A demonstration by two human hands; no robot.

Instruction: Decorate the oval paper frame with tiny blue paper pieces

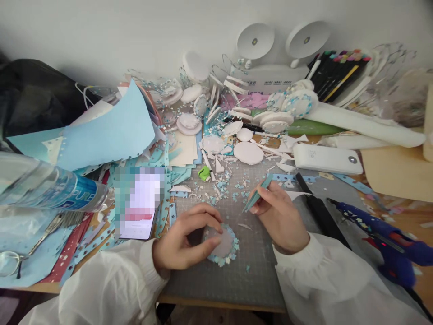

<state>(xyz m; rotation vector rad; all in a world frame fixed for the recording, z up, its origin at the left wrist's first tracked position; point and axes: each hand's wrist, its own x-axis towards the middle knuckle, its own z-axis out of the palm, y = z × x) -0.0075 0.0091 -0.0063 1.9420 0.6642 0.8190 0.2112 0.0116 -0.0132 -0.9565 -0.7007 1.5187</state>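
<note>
My left hand [191,234] curves around a round white disc [223,243] on the grey cutting mat, thumb and fingers at its edge. Tiny pale-blue flower-shaped pieces [221,261] ring the disc's rim; part of the left side is hidden by my hand. To the right, my right hand [279,212] pinches green tweezers [259,192], tips pointing down and left above the mat. I cannot make out anything between the tips. Loose flower pieces [219,192] lie scattered beyond both hands.
A blue glue gun [382,239] and a white power bank [328,159] lie right on the cutting mat [237,284] side. At left are a phone [140,203], a water bottle [54,185] and paper sheets [111,124]. White discs [248,152] pile up at the back.
</note>
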